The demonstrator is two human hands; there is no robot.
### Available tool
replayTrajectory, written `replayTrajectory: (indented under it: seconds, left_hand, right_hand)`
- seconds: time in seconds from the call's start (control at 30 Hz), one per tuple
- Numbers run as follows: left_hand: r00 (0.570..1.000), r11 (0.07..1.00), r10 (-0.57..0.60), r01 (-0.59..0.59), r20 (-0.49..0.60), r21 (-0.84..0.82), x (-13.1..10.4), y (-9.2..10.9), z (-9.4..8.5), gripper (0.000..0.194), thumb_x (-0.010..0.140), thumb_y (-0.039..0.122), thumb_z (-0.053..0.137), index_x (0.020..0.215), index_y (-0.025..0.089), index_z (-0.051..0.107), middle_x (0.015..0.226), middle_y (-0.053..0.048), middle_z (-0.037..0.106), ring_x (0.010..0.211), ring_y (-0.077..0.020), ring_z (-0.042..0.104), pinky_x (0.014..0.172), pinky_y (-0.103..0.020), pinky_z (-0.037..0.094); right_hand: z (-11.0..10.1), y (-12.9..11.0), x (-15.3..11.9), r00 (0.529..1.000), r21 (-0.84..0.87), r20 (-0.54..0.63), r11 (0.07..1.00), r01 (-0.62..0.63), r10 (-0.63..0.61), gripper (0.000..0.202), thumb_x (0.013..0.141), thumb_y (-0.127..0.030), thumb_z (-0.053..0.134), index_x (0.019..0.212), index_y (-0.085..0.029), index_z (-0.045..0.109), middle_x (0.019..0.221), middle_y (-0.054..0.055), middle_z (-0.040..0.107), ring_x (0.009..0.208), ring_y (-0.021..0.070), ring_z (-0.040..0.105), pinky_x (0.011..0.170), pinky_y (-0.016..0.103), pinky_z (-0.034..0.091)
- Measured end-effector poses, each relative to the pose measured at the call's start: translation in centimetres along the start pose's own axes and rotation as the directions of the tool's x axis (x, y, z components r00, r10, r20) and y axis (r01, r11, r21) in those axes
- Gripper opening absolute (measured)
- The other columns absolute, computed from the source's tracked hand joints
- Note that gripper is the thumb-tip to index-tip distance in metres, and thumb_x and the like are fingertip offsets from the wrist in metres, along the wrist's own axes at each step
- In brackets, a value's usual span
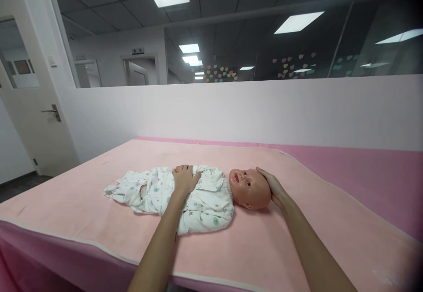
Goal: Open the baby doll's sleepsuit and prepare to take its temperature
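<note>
A baby doll lies on its back on a pink pad, its bald head (253,189) to the right and its legs to the left. It wears a white printed outfit (208,210). My left hand (185,179) rests on the doll's middle, fingers spread a little over the cloth, near one small doll hand. My right hand (272,185) lies against the crown of the doll's head, its fingers stretched along the top and far side. Part of its palm is hidden behind the head.
The pink pad (99,226) covers a wide surface with a darker pink cover (373,186) under it. A low white wall (264,113) with glass above stands behind. A door (42,120) is at the left.
</note>
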State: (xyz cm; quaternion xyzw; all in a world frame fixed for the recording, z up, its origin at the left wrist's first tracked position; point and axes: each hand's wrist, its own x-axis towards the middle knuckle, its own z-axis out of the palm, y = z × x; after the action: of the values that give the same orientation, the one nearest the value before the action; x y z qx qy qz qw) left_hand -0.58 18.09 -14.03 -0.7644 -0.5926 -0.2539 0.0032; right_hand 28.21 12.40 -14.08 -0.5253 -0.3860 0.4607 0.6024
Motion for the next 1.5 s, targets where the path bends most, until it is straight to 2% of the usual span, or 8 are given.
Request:
replayTrajectory:
  seconds: [0.77, 0.87, 0.97, 1.07, 1.13, 1.2, 1.3, 1.5]
  left_hand:
    - [0.998, 0.992, -0.022, 0.015, -0.051, -0.126, 0.1, 0.0, 0.5, 0.035, 0.08, 0.043, 0.037, 0.101, 0.021, 0.055, 0.116, -0.01, 0.052, 0.11, -0.0239, 0.04, 0.093, -0.05, 0.023]
    - [0.994, 0.984, -0.058, 0.041, -0.097, -0.172, 0.0, -0.1, 0.6, 0.038, 0.078, 0.041, 0.041, 0.108, 0.02, 0.052, 0.128, -0.012, 0.042, 0.118, -0.026, 0.034, 0.096, -0.051, 0.02]
    - [0.974, 0.965, -0.062, 0.003, -0.218, -0.263, -0.2, 0.2, 0.1, 0.038, 0.076, 0.036, 0.048, 0.11, 0.02, 0.052, 0.127, -0.012, 0.043, 0.118, -0.0255, 0.036, 0.099, -0.049, 0.02]
    - [0.965, 0.862, 0.17, -0.244, -0.2, -0.444, -0.5, 0.7, -0.8, 0.036, 0.072, 0.036, 0.056, 0.105, 0.023, 0.057, 0.115, -0.007, 0.054, 0.11, -0.0212, 0.045, 0.098, -0.037, 0.029]
    - [0.92, 0.731, 0.384, -0.359, -0.085, -0.58, -0.7, 1.1, -1.1, 0.034, 0.065, 0.039, 0.063, 0.096, 0.024, 0.063, 0.107, -0.003, 0.06, 0.103, -0.0192, 0.05, 0.092, -0.03, 0.035]
    - [0.867, 0.639, 0.499, -0.356, 0.015, -0.682, -0.7, 1.2, -1.0, 0.032, 0.061, 0.041, 0.067, 0.086, 0.021, 0.068, 0.099, -0.003, 0.063, 0.095, -0.0186, 0.054, 0.086, -0.027, 0.039]
    - [0.888, 0.573, 0.459, -0.267, 0.034, -0.775, -0.4, 1.1, -0.4, 0.03, 0.067, 0.042, 0.061, 0.078, 0.015, 0.069, 0.082, -0.005, 0.066, 0.079, -0.0161, 0.057, 0.071, -0.024, 0.043]
    - [0.969, 0.389, 0.245, -0.126, -0.029, -0.912, 0.2, 1.1, 0.2, 0.037, 0.068, 0.045, 0.058, 0.075, 0.01, 0.067, 0.064, -0.002, 0.06, 0.06, -0.0095, 0.049, 0.056, -0.02, 0.037]
  right_hand:
    - [0.2, -0.8, -0.5, 0.983, -0.252, -0.055, 0.955, 0.155, -0.174, 0.045, 0.065, -0.053, 0.058, 0.083, -0.012, 0.063, 0.081, 0.007, 0.066, 0.076, 0.0195, 0.06, 0.067, 0.028, 0.046]
    - [0.3, -1.0, -0.4, 0.843, -0.476, -0.257, 0.821, 0.315, -0.473, 0.04, 0.067, -0.05, 0.053, 0.08, -0.014, 0.063, 0.083, 0.006, 0.065, 0.079, 0.0193, 0.058, 0.073, 0.03, 0.043]
    - [1.2, -1.6, -1.2, 0.537, -0.722, -0.335, 0.577, 0.382, -0.774, 0.031, 0.073, -0.041, 0.047, 0.081, -0.015, 0.062, 0.083, 0.007, 0.064, 0.079, 0.0187, 0.057, 0.076, 0.032, 0.041]
    - [3.3, -1.7, -2.7, 0.23, -0.875, -0.132, 0.222, 0.43, -0.964, 0.022, 0.076, -0.028, 0.044, 0.081, -0.014, 0.061, 0.078, 0.007, 0.063, 0.074, 0.0164, 0.055, 0.074, 0.03, 0.041]
    - [5.3, -0.9, -3.9, 0.155, -0.868, 0.146, -0.052, 0.495, -0.977, 0.017, 0.077, -0.022, 0.044, 0.076, -0.015, 0.06, 0.072, 0.006, 0.061, 0.07, 0.0148, 0.053, 0.07, 0.027, 0.04]
    - [7.6, 0.5, -4.9, 0.155, -0.747, 0.447, -0.273, 0.606, -0.881, 0.016, 0.077, -0.018, 0.044, 0.07, -0.017, 0.058, 0.065, 0.004, 0.057, 0.065, 0.0129, 0.051, 0.064, 0.025, 0.038]
    - [11.1, 2.8, -5.8, 0.144, -0.571, 0.655, -0.361, 0.738, -0.742, 0.021, 0.078, -0.012, 0.039, 0.063, -0.017, 0.054, 0.057, 0.001, 0.051, 0.057, 0.0109, 0.045, 0.056, 0.024, 0.034]
    - [13.4, 4.2, -5.9, 0.4, -0.617, 0.58, -0.062, 0.784, -0.709, 0.02, 0.081, -0.016, 0.037, 0.09, -0.015, 0.055, 0.09, 0.007, 0.057, 0.087, 0.0164, 0.05, 0.076, 0.029, 0.041]
